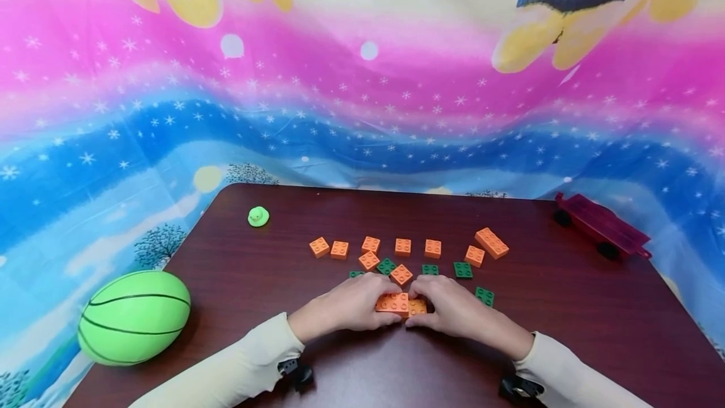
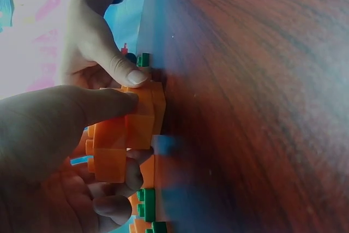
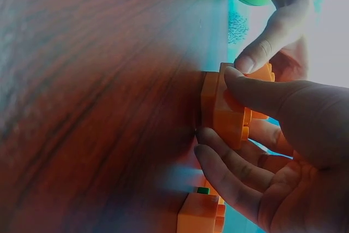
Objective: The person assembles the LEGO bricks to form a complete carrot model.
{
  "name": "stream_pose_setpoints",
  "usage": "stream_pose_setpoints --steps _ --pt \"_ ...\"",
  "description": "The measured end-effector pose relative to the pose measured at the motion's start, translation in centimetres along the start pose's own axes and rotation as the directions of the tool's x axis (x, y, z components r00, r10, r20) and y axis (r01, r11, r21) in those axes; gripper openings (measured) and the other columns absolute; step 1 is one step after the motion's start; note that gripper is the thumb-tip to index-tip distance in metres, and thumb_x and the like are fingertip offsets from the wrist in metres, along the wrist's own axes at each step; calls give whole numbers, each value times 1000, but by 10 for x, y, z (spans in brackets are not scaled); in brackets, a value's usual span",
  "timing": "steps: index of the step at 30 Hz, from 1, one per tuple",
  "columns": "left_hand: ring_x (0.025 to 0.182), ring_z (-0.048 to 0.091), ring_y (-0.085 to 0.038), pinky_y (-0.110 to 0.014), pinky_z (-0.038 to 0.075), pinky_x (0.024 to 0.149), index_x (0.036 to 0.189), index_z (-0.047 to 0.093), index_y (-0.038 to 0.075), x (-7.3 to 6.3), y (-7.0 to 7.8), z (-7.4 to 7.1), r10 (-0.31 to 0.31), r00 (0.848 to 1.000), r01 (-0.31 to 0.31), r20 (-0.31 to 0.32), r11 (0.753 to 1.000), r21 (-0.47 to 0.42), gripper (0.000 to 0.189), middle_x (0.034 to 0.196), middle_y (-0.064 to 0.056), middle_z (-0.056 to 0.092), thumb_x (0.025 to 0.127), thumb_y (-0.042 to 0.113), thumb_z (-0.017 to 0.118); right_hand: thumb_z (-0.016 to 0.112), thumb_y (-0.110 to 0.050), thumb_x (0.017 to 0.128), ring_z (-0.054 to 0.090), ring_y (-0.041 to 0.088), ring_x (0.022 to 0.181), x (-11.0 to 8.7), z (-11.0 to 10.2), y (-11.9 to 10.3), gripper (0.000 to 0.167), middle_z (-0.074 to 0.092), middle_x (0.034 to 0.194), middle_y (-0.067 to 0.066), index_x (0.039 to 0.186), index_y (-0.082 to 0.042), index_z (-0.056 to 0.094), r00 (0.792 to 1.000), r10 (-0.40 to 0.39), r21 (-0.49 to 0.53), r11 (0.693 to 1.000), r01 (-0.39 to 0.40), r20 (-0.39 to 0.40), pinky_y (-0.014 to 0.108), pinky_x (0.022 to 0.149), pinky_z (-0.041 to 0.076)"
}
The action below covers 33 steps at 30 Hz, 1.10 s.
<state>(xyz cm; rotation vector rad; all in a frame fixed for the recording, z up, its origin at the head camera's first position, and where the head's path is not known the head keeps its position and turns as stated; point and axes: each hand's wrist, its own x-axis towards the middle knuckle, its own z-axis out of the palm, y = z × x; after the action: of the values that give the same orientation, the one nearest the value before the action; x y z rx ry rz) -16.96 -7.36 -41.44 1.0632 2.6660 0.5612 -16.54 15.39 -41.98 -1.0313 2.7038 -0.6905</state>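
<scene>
Both hands meet over a small stack of orange toy building bricks near the table's middle. My left hand [image 1: 357, 302] grips an upper orange brick [image 1: 393, 303] between thumb and fingers. From the other side my right hand [image 1: 453, 308] pinches the orange brick below [image 1: 417, 307], thumb in front and fingers behind. In the left wrist view, the upper brick [image 2: 110, 162] overhangs the lower brick [image 2: 142, 124] toward my left palm. The right wrist view shows another orange layer [image 3: 208, 99] at the bottom, close over the tabletop.
Loose orange bricks [image 1: 403, 247] and green bricks [image 1: 462, 269] lie beyond the hands. A longer orange brick [image 1: 491, 242] is farther right. A green ball [image 1: 134, 317] sits at left, a green toy duck [image 1: 258, 216] far left, a red toy cart [image 1: 603, 222] far right. A patterned cloth [image 1: 362, 93] hangs behind.
</scene>
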Motion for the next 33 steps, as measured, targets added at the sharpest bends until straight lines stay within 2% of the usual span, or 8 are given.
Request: stream_pose_setpoints --steps 4,10,11,20,33 --pt "95 63 -2 -21 50 79 122 74 19 2 1 -1 -7 1000 7 7 1000 4 36 114 4 74 92 39 77 83 -41 86 51 2 78 0 0 0 28 68 97 -9 101 -21 70 1000 6 -9 1000 -6 -5 22 69 43" --pt "96 63 -2 -22 50 80 121 74 19 2 2 -1 -12 1000 12 9 1000 4 35 114 5 74 91 38 78 80 -45 87 62 2 90 -2 -1 0 42 74 110 -8 120 -21 71 1000 1 -19 1000 -1 -23 25 77 52" --pt "95 62 -2 -22 50 79 121 74 19 2 2 -1 -11 1000 11 7 1000 4 35 114 5 74 91 38 78 79 -47 88 63 1 89 -3 -2 -1 42 74 109 -9 120 -21 71 1000 0 -18 1000 0 -25 25 75 52" --pt "83 57 -1 -19 44 70 117 75 21 2 2 -1 -4 1000 4 3 1000 -17 30 106 8 73 91 36 78 71 -51 93 59 -4 73 -4 -6 -5 31 75 94 -9 108 -24 74 998 -10 11 1000 11 -56 20 64 47" --pt "73 53 0 -18 41 63 113 76 20 3 1 4 -9 1000 9 -2 999 -54 27 96 11 72 90 34 80 74 -47 92 58 -4 73 0 -11 -9 28 75 94 -8 105 -23 75 999 39 32 999 -39 4 21 63 46"
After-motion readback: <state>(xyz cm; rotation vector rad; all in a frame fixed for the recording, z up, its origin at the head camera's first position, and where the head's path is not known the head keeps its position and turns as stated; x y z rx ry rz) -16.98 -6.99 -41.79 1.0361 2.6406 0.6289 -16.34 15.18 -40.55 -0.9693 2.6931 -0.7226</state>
